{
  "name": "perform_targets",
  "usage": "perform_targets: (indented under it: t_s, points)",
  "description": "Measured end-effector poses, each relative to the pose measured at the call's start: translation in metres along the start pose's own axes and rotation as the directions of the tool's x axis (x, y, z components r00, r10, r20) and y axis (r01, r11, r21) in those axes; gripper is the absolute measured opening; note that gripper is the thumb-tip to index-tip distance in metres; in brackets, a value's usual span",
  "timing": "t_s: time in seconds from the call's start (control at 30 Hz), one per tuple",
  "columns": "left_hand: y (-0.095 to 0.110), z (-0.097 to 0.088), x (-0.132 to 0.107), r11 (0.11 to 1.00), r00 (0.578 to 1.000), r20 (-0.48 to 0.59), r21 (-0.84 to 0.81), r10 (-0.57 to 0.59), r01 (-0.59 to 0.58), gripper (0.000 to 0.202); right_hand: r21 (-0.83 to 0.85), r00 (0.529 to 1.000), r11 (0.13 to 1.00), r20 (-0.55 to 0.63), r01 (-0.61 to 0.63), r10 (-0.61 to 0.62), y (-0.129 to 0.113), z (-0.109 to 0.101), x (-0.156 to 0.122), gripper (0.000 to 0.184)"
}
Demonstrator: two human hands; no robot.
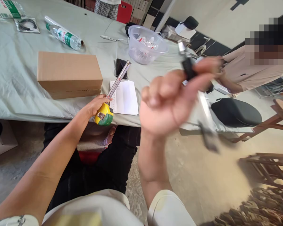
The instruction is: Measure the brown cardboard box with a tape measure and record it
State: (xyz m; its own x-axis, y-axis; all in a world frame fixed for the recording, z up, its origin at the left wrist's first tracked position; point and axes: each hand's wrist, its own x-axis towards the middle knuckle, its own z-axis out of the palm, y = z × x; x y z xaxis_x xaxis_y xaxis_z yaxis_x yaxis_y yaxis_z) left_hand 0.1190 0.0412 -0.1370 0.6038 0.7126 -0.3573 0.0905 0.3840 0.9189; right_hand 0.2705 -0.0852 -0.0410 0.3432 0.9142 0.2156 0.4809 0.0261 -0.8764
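My left hand (97, 105) is closed at the table's front edge, pinching the blade of a tape measure (104, 115). Its yellow and green case hangs just past the edge, and the pulled-out blade (119, 78) slants over white paper sheets (124, 97) to a black phone (121, 68). Raised close to the camera, my right hand (169, 97) is smeared by motion, its fingers curled round a long black-and-silver tool (204, 108). Blur hides what kind of tool it is. A closed cardboard box (69, 73) lies left of the tape.
A clear plastic basin (146, 44) with small wrapped packets stands farther back. Water bottles (64, 37) lie at the left. Another person (245, 69) is at the right, near a black case (235, 112). Wooden stools (271, 169) stand on the floor.
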Motion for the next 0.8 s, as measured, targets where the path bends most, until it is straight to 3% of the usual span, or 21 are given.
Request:
perform_targets:
  t_s: [0.1, 0.2, 0.27, 0.37, 0.53, 0.63, 0.8]
  points:
    - [-0.001, 0.001, 0.002, 0.988, 1.000, 0.001, -0.149, -0.027, 0.027, 0.023, 0.182, 0.949, 0.972, -0.302, 0.145, -0.085, 0.026, 0.031, 0.049, 0.063]
    - [-0.001, 0.002, 0.002, 0.970, 0.998, -0.010, -0.234, -0.062, 0.058, 0.020, 0.263, 0.964, 0.965, -0.256, -0.001, 0.070, 0.071, 0.051, 0.088, 0.064]
    - [-0.002, 0.002, 0.003, 0.968, 0.997, -0.030, -0.242, -0.073, 0.064, 0.018, 0.310, 0.974, 0.950, -0.202, -0.038, 0.105, 0.098, 0.057, 0.100, 0.058]
    - [-0.003, 0.002, 0.003, 0.965, 0.997, -0.038, -0.256, -0.066, 0.054, 0.016, 0.349, 0.981, 0.934, -0.140, -0.076, 0.132, 0.121, 0.063, 0.104, 0.051]
    - [-0.004, 0.003, 0.003, 0.964, 0.997, -0.052, -0.261, -0.060, 0.044, 0.013, 0.226, 0.994, 0.974, -0.100, -0.013, 0.036, 0.130, 0.073, 0.099, 0.026]
    - [-0.003, 0.004, 0.003, 0.964, 0.996, -0.071, -0.263, -0.056, 0.035, 0.013, 0.165, 0.993, 0.986, -0.110, -0.028, 0.047, 0.137, 0.076, 0.094, 0.012]
    - [-0.003, 0.005, 0.003, 0.964, 0.993, -0.093, -0.262, -0.073, 0.047, 0.013, 0.159, 0.983, 0.984, -0.150, -0.084, 0.108, 0.142, 0.076, 0.090, 0.010]
